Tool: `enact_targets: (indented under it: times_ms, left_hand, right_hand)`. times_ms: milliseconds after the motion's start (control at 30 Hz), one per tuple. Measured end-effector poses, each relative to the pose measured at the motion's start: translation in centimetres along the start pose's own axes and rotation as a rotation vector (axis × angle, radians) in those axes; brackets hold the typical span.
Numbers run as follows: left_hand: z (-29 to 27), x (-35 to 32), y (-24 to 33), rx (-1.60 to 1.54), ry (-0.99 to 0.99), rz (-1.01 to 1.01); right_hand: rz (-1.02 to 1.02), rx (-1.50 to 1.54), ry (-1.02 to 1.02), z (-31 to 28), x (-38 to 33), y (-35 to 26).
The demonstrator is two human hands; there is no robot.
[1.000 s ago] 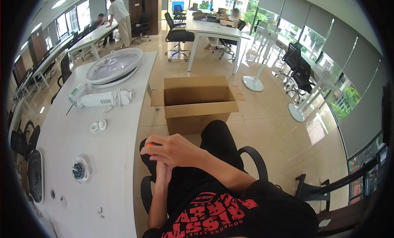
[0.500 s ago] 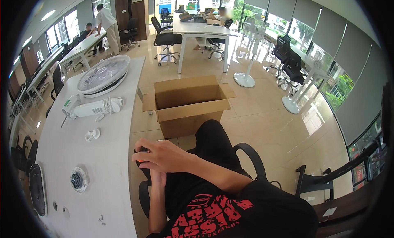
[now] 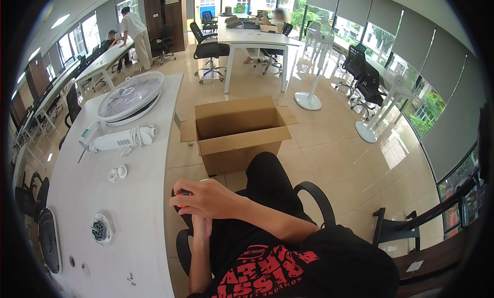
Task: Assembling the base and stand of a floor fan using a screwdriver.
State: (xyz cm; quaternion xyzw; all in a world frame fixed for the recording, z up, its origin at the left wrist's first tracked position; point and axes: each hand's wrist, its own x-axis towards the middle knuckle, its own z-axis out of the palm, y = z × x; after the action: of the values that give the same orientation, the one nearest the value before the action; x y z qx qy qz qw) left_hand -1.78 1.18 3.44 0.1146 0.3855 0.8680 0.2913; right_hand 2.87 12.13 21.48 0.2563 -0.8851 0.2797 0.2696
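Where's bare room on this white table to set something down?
On the table, one bare patch runs from the small white caps down to the tiny pieces, right of the wrapped round part. Another lies left of the caps. The far end is crowded with the fan grille and white corded unit.

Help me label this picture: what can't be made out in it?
Head view, orange thing: mostly covered by the right hand, so its kind can't be told.
Head view, left hand: its fingers are mostly hidden by the right hand.
Head view, box: its near side hides the bottom.
Head view, small bits: too small to identify.
Head view, table: near end cut off by the lower edge.
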Motion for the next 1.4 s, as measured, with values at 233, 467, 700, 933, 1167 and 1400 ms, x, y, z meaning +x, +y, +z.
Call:
enact_targets:
  times_ms: [233,467,700,933,1167,1400]
  left_hand:
    - [1.1,-0.3,0.9,-0.081,-0.063,0.045]
    - [0.7,-0.1,0.4,-0.010,-0.037,0.032]
    - [0.8,-0.2,0.9,-0.080,-0.018,0.006]
    - [-0.6,0.1,0.1,-0.067,-0.019,-0.045]
    - [-0.6,0.1,0.0,-0.057,-0.029,-0.004]
    - [-1.1,0.4,-0.7,0.015,0.011,-0.029]
  right_hand:
    - [-0.032,0.008,0.040,0.2,-0.1,-0.3]
    - [-0.018,-0.003,0.000,0.2,0.0,-0.3]
    - [-0.020,0.062,0.041,0.2,0.3,-0.1]
    - [0.034,0.006,-0.039,0.1,0.1,0.3]
    - [-0.031,0.035,0.049,-0.2,0.4,-0.4]
    - [0.014,-0.024,-0.010,-0.2,-0.1,0.3]
